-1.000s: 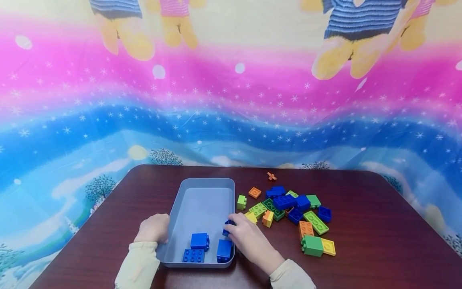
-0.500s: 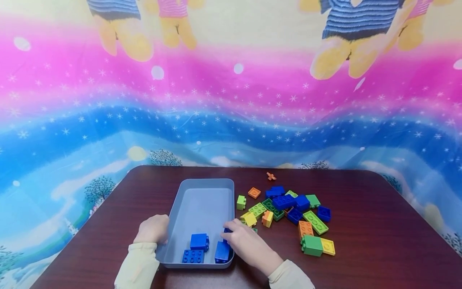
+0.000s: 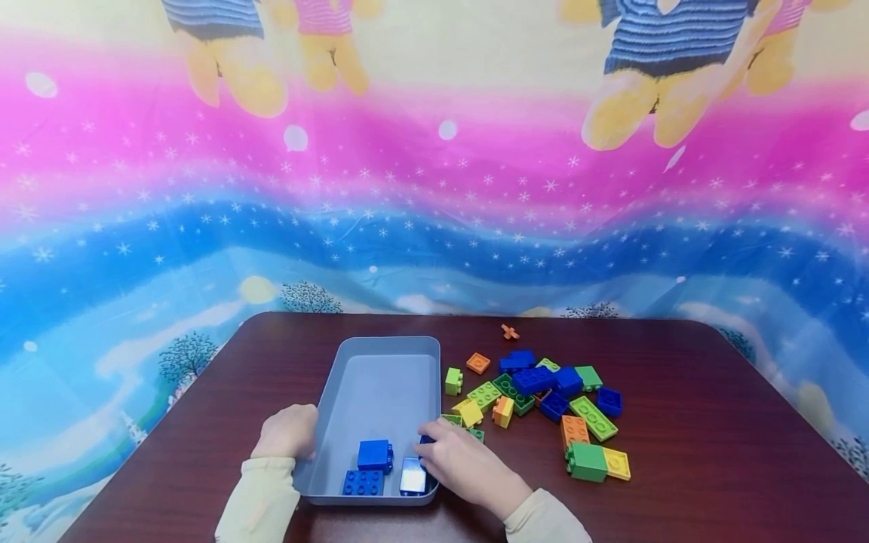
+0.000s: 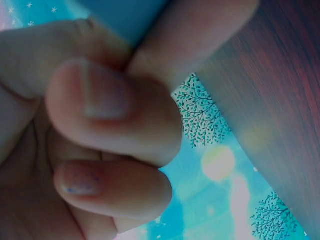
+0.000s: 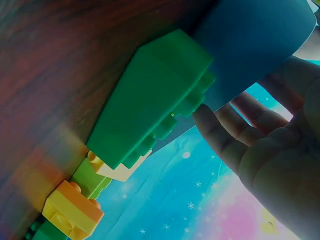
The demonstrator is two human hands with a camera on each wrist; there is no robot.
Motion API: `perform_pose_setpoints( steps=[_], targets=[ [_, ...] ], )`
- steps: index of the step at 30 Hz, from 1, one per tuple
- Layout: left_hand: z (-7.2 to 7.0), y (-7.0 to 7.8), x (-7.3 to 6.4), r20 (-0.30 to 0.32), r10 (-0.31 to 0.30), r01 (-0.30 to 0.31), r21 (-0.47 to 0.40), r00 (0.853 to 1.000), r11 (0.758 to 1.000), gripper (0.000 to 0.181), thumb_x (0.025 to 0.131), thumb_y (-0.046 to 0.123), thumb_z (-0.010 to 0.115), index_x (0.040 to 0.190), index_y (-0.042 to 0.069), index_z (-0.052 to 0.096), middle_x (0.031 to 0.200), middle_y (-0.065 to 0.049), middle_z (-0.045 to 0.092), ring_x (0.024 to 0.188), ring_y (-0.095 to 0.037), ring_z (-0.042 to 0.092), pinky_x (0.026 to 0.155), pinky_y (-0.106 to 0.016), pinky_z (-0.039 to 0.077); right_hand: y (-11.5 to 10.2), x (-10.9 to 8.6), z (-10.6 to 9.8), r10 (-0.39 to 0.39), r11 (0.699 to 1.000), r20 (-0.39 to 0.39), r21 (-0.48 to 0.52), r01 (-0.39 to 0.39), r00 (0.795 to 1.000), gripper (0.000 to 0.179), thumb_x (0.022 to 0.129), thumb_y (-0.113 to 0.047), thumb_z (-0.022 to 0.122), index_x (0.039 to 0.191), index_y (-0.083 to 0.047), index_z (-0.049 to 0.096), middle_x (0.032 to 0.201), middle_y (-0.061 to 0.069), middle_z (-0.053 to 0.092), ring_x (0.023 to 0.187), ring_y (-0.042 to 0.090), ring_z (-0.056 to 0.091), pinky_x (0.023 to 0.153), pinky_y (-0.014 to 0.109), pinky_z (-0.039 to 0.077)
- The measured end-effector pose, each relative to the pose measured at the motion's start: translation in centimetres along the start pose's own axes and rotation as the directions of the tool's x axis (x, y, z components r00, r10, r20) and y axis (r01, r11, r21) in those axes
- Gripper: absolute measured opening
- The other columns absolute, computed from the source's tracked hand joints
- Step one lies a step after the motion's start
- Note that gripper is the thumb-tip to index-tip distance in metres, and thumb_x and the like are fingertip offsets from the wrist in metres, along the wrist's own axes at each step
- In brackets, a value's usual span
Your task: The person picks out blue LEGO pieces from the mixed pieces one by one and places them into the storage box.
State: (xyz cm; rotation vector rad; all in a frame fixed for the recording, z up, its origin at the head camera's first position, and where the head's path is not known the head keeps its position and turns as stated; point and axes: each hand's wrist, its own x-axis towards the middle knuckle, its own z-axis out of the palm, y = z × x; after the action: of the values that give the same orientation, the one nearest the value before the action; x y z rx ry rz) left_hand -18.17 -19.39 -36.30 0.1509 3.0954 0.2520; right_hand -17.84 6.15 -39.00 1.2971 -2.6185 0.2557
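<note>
A grey tray (image 3: 380, 385) stands on the table. My left hand (image 3: 285, 432) grips its left wall; in the left wrist view the fingers (image 4: 115, 120) curl by the wall. My right hand (image 3: 468, 464) reaches over the right wall and holds a small dark blue brick (image 3: 425, 439), mostly hidden behind the fingers. Just in front of that brick, another blue brick (image 3: 413, 477) sits in the near right corner, its face shining. Two more blue bricks lie in the tray, one (image 3: 374, 454) on its side, one (image 3: 363, 483) with studs up.
Right of the tray spreads a loose pile of blue, green, yellow and orange bricks. A green brick (image 5: 150, 105) lies close outside the tray wall, beside a yellow-orange brick (image 5: 72, 212). An orange cross-shaped piece (image 3: 511, 332) is near the far edge. A patterned cloth (image 3: 434, 188) hangs behind.
My right hand has lowered slightly towards me with the blue brick. The corner brick has shifted left and turned. Yellow and green bricks beside the tray have come into sight.
</note>
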Motion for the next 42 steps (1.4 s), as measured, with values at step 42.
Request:
perform_pose_setpoints(
  steps=[42],
  targets=[
    [0.2,0.0,0.0,-0.002,0.006,-0.006,-0.016,1.000,1.000,0.025,0.062,-0.010,0.065,0.059,0.006,0.047,0.053,-0.004,0.042,0.048,-0.016,0.041,0.044,-0.030,0.036,6.1,-2.4,-3.7,0.311,0.950,-0.159,0.062,-0.305,0.937,0.023,0.082,-0.018,0.064,0.102,-0.006,0.065,0.110,0.011,0.056,0.106,0.026,0.047,0.087,0.044,0.038]
  ],
)
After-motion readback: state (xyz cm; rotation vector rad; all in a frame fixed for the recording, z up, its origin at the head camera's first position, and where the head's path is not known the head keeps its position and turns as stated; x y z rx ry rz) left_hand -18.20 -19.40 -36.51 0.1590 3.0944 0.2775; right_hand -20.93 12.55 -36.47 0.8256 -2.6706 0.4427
